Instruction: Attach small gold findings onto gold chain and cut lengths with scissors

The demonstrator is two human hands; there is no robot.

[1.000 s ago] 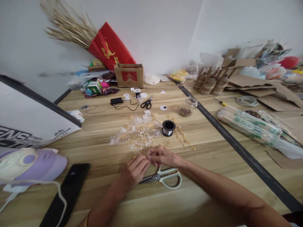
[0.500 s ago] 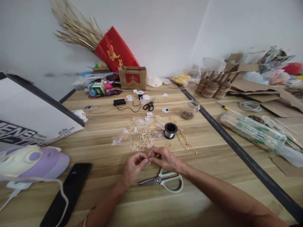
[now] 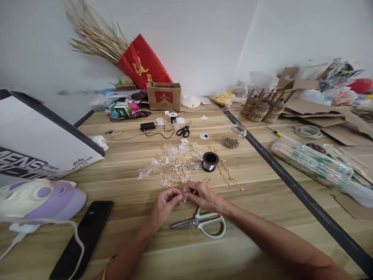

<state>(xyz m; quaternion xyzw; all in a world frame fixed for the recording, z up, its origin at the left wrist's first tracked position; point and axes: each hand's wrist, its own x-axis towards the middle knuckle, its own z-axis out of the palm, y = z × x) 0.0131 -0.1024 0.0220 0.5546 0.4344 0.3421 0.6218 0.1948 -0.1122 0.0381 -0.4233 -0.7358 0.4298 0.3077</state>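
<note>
Evidently both hands meet just above the table [image 3: 131, 202]: the fingers of the left hand [image 3: 165, 206] and the right hand [image 3: 202, 194] are drawn into narrow pinches, fingertip to fingertip, on a tiny pale, shiny piece [image 3: 184, 199], too small to make out further. Below the right hand, nearer the person, lie the scissors with pale greenish-white handles [image 3: 196, 221], their metal blades pointing left under the fingertips. Just beyond the hands spreads a loose pile of small clear and gold-coloured beads [image 3: 176, 173], with thin transparent plastic bags [image 3: 145, 173] at its left edge. Beside that pile, on its right, stands a black plastic spool of silvery wire [image 3: 210, 162], and right of the spool a gold-coloured beaded chain [image 3: 229, 175] lies stretched out in two strands. Farther back are a clear round jar with multicoloured beads inside [image 3: 232, 142] and black-handled scissors [image 3: 183, 131]. Well to the left rest a flat black phone [image 3: 84, 233], with a white cable [image 3: 76, 229] crossing it, and a rounded lilac-and-cream plastic device [image 3: 67, 200].
</note>
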